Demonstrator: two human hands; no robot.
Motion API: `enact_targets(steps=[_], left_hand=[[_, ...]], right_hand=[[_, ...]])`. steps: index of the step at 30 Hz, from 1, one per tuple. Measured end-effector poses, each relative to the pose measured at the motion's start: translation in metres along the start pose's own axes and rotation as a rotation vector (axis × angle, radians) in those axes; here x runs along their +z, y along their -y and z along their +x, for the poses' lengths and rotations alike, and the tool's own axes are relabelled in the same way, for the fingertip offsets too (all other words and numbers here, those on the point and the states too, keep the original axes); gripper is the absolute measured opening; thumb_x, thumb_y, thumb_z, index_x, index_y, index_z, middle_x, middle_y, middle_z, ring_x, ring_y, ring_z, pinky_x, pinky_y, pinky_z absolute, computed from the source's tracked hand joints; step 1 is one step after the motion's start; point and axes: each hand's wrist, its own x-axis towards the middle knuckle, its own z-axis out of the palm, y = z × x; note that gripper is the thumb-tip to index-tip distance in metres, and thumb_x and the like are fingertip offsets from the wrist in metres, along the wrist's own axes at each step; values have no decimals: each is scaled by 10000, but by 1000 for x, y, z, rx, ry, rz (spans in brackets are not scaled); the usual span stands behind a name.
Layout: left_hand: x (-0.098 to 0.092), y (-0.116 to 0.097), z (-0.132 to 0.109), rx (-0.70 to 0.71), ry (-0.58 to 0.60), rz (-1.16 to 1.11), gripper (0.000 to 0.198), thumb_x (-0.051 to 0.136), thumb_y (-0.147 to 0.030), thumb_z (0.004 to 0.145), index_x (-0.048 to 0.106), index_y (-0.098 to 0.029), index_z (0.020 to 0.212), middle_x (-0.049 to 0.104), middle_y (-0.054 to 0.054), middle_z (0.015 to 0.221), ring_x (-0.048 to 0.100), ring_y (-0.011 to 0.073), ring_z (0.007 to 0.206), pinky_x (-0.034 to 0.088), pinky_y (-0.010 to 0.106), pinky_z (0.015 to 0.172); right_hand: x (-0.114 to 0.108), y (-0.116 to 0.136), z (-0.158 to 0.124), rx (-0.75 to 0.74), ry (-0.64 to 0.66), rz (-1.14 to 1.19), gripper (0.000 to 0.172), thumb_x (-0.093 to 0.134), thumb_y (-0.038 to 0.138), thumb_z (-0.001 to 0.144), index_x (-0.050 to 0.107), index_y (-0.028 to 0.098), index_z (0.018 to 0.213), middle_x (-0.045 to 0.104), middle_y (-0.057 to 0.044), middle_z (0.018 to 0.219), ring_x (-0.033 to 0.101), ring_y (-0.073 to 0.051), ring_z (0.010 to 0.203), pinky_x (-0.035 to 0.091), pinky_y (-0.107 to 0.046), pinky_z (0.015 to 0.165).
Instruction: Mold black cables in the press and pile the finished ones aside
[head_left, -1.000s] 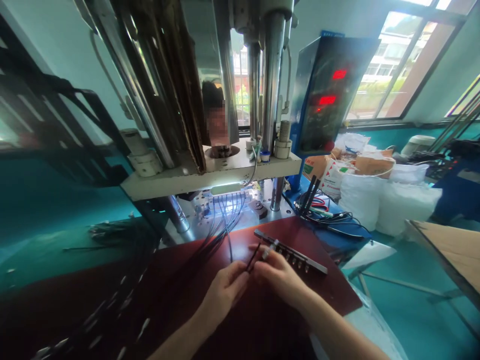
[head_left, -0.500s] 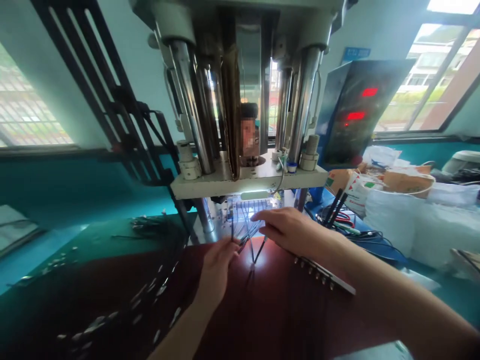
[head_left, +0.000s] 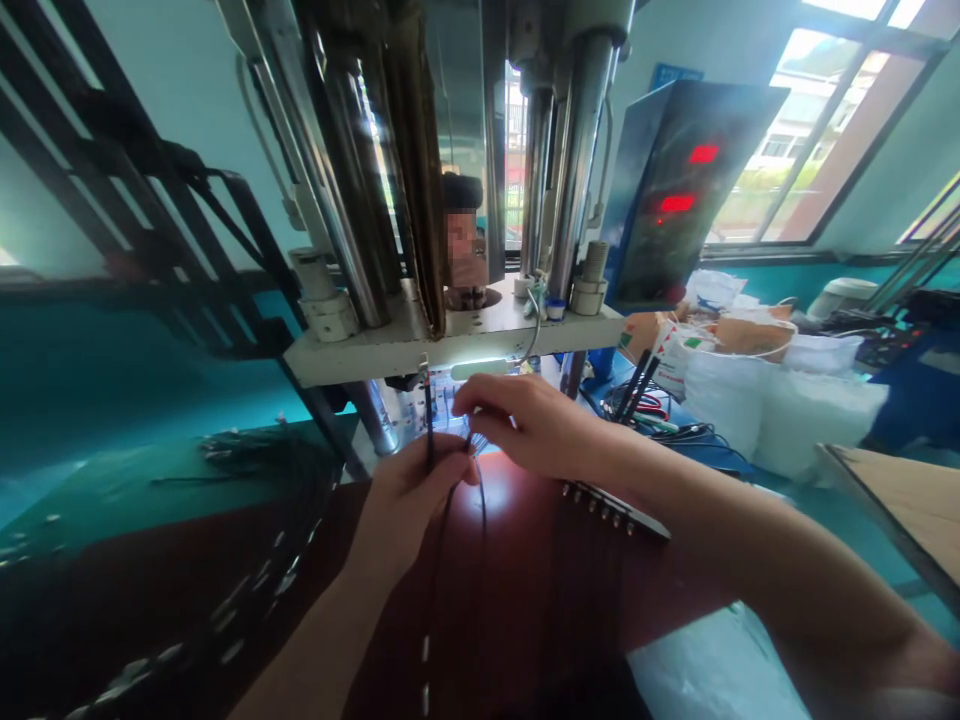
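Thin black cables point(head_left: 444, 560) pass through the person's hands in the head view, just below the lit underside of a press's pale metal plate point(head_left: 375, 358). The left arm rises from the bottom left corner, and the left hand point(head_left: 409, 500) is clenched, gripping 1 cable upright so that its tip point(head_left: 428, 400) stands above the fist, close to the plate. The right arm reaches across, nearly level, from the bottom right corner. The right hand point(head_left: 529, 420) sits just above and beyond the left hand, back upward, with its fingers point(head_left: 480, 405) curved down toward a fan of fine wires point(head_left: 474, 442) beside the left hand. You cannot tell whether those fingers are gripping the wires.

Below the left fist, the cables hang in thin dark lines over a dark red table mat point(head_left: 540, 640). A black studded bar point(head_left: 615, 510) lies on the mat, just under the right forearm.

Behind the hands, 2 steel columns point(head_left: 577, 170) rise from the plate, and a person point(head_left: 461, 190) stands beyond them. To the right are a display panel point(head_left: 675, 190) with 2 red readouts and bulging white sacks point(head_left: 720, 400). On a green bench point(head_left: 150, 490) to the left lies a dark bundle of cables point(head_left: 262, 450).
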Motion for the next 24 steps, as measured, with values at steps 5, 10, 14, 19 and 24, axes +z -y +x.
enact_targets(steps=[5, 10, 14, 19, 24], left_hand=[[27, 19, 5, -85, 210, 146, 179, 524, -335, 762, 537, -157, 748, 459, -61, 488, 310, 40, 411, 191, 170, 396], [51, 58, 7, -186, 470, 279, 237, 482, -330, 774, 489, -153, 616, 445, -52, 461, 355, 65, 440, 252, 199, 451], [67, 78, 14, -194, 483, 215, 240, 511, -350, 756, 496, -156, 616, 465, -43, 474, 390, 83, 456, 283, 216, 473], [83, 91, 22, -180, 454, 107, 231, 551, -367, 731, 572, -137, 724, 487, -24, 512, 452, 115, 526, 337, 234, 535], [83, 103, 24, -100, 299, 333, 167, 514, -308, 736, 565, -153, 703, 511, -23, 553, 453, 113, 535, 334, 227, 552]], right_hand=[[13, -54, -38, 217, -21, 374, 347, 489, 117, 768, 487, 120, 1115, 563, 5, 698, 532, -111, 592, 435, -252, 588], [26, -99, -78, 272, -175, 606, 464, 478, 341, 836, 392, 205, 1271, 494, -92, 1218, 511, -176, 1038, 431, -334, 855], [35, -97, -92, 332, -8, 573, 447, 385, 424, 885, 476, 152, 1228, 455, -93, 1303, 395, -197, 1198, 274, -361, 1027], [50, -100, -98, 381, 46, 627, 521, 345, 446, 882, 461, 80, 1234, 480, -132, 1273, 437, -202, 1166, 315, -342, 1006], [42, -133, -142, 466, -34, 345, 429, 395, 253, 844, 423, 123, 1251, 473, -115, 1269, 430, -206, 1161, 315, -381, 999]])
